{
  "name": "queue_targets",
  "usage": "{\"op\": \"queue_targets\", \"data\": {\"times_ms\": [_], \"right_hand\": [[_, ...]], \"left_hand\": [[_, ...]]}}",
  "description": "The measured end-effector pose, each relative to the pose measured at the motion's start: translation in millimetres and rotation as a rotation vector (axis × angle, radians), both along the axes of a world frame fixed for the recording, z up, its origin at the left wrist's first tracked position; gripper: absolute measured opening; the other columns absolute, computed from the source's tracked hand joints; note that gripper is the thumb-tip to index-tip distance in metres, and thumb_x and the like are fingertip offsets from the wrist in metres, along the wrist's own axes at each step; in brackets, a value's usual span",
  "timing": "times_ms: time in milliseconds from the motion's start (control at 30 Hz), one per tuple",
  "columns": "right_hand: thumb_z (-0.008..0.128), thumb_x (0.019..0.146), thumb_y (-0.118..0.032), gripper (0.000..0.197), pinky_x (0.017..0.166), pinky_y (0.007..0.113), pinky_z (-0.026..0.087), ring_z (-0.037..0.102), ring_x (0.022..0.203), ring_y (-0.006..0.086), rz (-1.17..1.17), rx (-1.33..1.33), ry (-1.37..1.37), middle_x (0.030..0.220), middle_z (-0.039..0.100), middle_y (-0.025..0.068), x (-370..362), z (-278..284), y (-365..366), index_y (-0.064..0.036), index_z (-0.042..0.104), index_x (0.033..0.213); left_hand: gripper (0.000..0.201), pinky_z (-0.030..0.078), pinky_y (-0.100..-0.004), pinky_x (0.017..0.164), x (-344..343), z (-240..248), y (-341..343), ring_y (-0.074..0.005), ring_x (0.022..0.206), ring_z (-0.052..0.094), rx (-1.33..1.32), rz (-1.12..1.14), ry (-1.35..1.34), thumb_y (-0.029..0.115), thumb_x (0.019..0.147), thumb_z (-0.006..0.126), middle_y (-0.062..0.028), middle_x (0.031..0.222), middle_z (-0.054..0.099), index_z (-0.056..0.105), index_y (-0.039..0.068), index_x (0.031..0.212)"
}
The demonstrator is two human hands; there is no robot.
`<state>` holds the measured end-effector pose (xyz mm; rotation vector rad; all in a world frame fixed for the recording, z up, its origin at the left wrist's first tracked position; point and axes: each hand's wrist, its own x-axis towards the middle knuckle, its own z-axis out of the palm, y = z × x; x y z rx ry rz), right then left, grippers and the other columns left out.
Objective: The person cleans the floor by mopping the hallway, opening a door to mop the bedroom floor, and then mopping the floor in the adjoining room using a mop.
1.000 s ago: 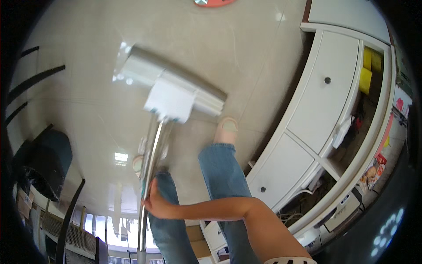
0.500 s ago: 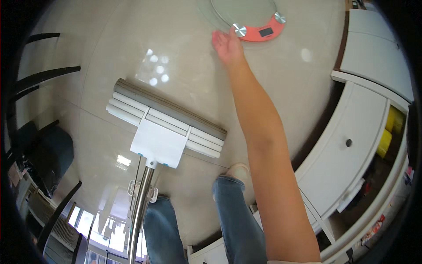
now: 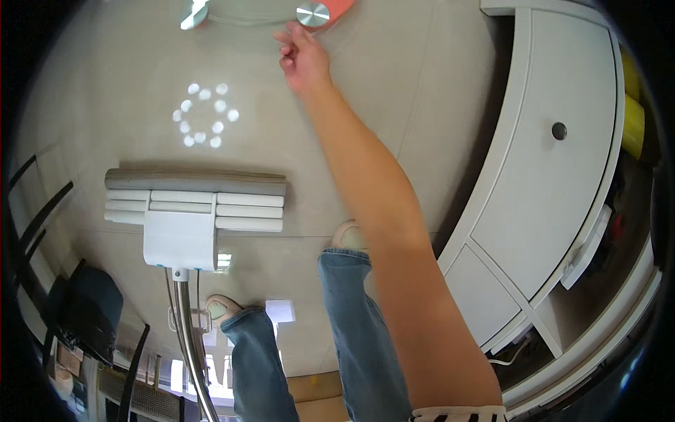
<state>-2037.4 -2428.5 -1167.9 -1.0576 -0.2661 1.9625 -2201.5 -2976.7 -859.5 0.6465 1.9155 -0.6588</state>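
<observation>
At the top edge of the head view is a glass bathroom scale [image 3: 327,15] with a coral-red strip and round silver discs; most of it is cut off. My right hand [image 3: 307,65] reaches out to its near edge, fingers curled against the rim by one disc. The exact grip is partly hidden. My left hand is out of view. A sponge mop [image 3: 180,238] with a white head, grey roller and metal pole stands on the floor to the left. Its pole runs out at the lower edge.
A white cabinet [image 3: 541,155] with a round knob lines the right side, with yellow things [image 3: 633,125] on its open shelf. Dark chair legs [image 3: 49,211] and a dark bin-like container [image 3: 88,309] are at the left. My feet stand on glossy floor tiles [image 3: 380,91].
The scale has turned and looks larger, with my right hand at its rim. My right fingers have curled in. The view has swung, so the mop shows further left and straighter.
</observation>
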Motion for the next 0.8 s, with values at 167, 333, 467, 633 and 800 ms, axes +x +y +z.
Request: {"op": "queue_targets", "data": {"times_ms": [167, 333, 467, 633, 800], "right_hand": [[0.049, 0.079, -0.015, 0.016, 0.045, 0.016, 0.031, 0.04, 0.055, 0.0026, -0.228, -0.149, -0.204, 0.08, 0.055, 0.0017, 94.3, 1.3, -76.9, -0.0051, 0.053, 0.091], [0.043, 0.082, -0.016, 0.019, 0.043, 0.016, 0.026, 0.03, 0.047, 0.0022, -0.544, -0.167, -0.313, 0.083, 0.055, 0.0022, 229.3, 6.4, -154.1, -0.0058, 0.05, 0.097], [0.042, 0.083, -0.014, 0.017, 0.046, 0.017, 0.032, 0.04, 0.055, 0.0045, -0.742, 0.017, -0.128, 0.084, 0.053, 0.0041, 287.5, -5.3, -185.5, -0.007, 0.048, 0.097], [0.039, 0.084, -0.01, 0.013, 0.057, 0.023, 0.042, 0.05, 0.073, 0.0145, -1.061, -0.025, -0.251, 0.082, 0.052, 0.0049, 326.9, -32.6, -129.4, -0.0068, 0.048, 0.092], [0.041, 0.082, -0.008, 0.008, 0.058, 0.022, 0.041, 0.05, 0.07, 0.013, -0.475, 0.095, -0.434, 0.075, 0.052, 0.0053, 316.2, -16.9, -91.0, -0.0044, 0.048, 0.08]], "left_hand": [[0.014, 0.04, -0.0404, 0.05, 2.1, -12.1, 18.8, -0.0338, 0.054, 0.052, 0.019, -0.049, 0.011, 0.01, 0.056, 0.058, -0.0171, 0.056, 0.051, 0.048, 0.001, 0.061], [0.014, 0.04, -0.0402, 0.05, 11.9, -33.3, 44.4, -0.0337, 0.055, 0.053, 0.058, -0.075, -0.019, 0.01, 0.056, 0.058, -0.0173, 0.056, 0.051, 0.049, 0.001, 0.062], [0.014, 0.04, -0.0401, 0.05, 14.2, -34.6, 55.7, -0.0337, 0.055, 0.053, 0.059, -0.09, -0.025, 0.01, 0.056, 0.058, -0.0174, 0.056, 0.052, 0.049, 0.001, 0.062], [0.015, 0.041, -0.04, 0.05, 12.6, -33.7, 55.8, -0.0336, 0.055, 0.053, 0.053, -0.102, -0.03, 0.011, 0.057, 0.058, -0.0176, 0.056, 0.052, 0.049, 0.0, 0.063], [0.015, 0.041, -0.0398, 0.05, -1.2, -14.2, 37.8, -0.0336, 0.055, 0.053, 0.042, -0.083, -0.015, 0.011, 0.057, 0.058, -0.0178, 0.057, 0.052, 0.049, 0.0, 0.063]]}}
